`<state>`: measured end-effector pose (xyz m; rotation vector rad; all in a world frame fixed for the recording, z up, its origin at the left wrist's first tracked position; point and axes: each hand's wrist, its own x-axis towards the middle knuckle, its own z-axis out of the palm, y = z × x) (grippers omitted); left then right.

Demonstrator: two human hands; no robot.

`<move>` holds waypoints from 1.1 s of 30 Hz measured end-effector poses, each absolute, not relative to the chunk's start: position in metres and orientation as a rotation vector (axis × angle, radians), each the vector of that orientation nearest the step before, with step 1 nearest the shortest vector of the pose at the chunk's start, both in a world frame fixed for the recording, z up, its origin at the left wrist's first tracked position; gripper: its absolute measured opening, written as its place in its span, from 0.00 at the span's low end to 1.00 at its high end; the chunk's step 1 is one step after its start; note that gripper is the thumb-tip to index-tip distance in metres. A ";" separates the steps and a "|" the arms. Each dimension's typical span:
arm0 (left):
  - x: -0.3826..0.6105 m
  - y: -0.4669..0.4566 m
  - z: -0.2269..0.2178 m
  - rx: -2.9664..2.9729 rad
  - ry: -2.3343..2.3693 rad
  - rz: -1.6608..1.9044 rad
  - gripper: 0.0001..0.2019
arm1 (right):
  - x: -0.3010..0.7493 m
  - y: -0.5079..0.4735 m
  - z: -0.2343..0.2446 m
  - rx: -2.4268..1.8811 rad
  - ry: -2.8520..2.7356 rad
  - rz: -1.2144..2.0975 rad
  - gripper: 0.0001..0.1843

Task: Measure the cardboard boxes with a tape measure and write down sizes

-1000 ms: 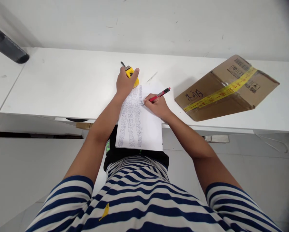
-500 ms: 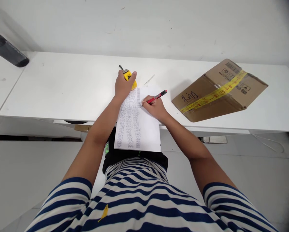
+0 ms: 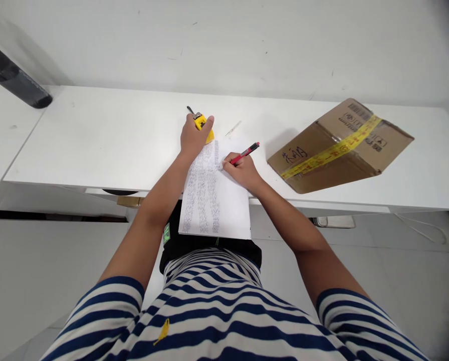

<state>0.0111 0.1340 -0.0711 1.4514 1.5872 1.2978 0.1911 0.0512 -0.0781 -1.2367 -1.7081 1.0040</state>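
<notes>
A white sheet of paper lies on the white table, its near half hanging over the front edge. Columns of blue writing fill its left part. My right hand is closed round a red pen, whose tip touches the paper near the top of the writing. My left hand is closed over a yellow tape measure at the paper's far left corner.
A flattened cardboard box with yellow tape lies on the table to the right. A thin clear stick lies behind the paper. A dark cylinder juts in at far left. A wall stands behind the table.
Both hands keep their hold on the tape measure and the pen. Only the camera has shifted a little, so the scene sits slightly lower and the box slightly further left than a second ago.
</notes>
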 end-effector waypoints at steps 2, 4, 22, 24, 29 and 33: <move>0.011 0.134 -0.071 1.448 1.593 1.306 0.24 | 0.192 0.051 -0.079 -1.232 -1.714 0.996 0.09; 0.011 0.135 -0.071 1.446 1.612 1.312 0.22 | 0.192 0.051 -0.081 -1.226 -1.733 0.968 0.10; 0.026 0.074 0.044 1.614 1.359 1.622 0.19 | 0.194 0.053 -0.039 -1.252 -2.007 -0.005 0.36; 0.047 0.052 0.068 1.578 1.166 1.441 0.22 | 0.209 0.048 -0.022 -1.181 -1.897 -0.117 0.40; 0.095 0.001 0.105 1.500 0.728 0.976 0.35 | 0.260 0.019 0.009 -1.082 -1.665 -0.293 0.27; 0.111 -0.014 0.112 1.475 0.499 0.774 0.37 | 0.302 -0.032 0.017 -1.190 -1.558 -0.150 0.22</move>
